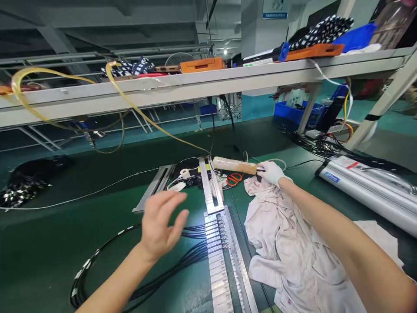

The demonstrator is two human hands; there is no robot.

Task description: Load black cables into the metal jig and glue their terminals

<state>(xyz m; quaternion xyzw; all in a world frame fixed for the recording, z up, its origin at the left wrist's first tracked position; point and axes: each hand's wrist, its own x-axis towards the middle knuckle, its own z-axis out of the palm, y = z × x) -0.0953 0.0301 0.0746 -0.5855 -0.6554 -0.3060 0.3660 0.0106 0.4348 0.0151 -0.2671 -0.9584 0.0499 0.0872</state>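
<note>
My left hand [164, 221] is bare and raised, its fingers apart and holding nothing. Just right of it lies a long slotted metal fixture [216, 256], with several black cables [192, 254] running into its slots from the left. My right hand [273, 173], in a white glove, is closed on the thin dark end of a thick cylindrical tool [234, 165]. The tool's pale, tan-ended body points left, over the fixture's upper frame [208, 182]. Below that hand is a crumpled white cloth [280, 226]. Orange-handled scissors [234, 179] lie under the tool.
Another toothed metal piece [154, 187] lies beyond my left hand, beside a black box [192, 178]. A silver device [371, 187] sits at right. Overhead runs a white shelf [182, 89] with a yellow hose [143, 114] hanging down. Bundled cables [80, 282] coil at lower left.
</note>
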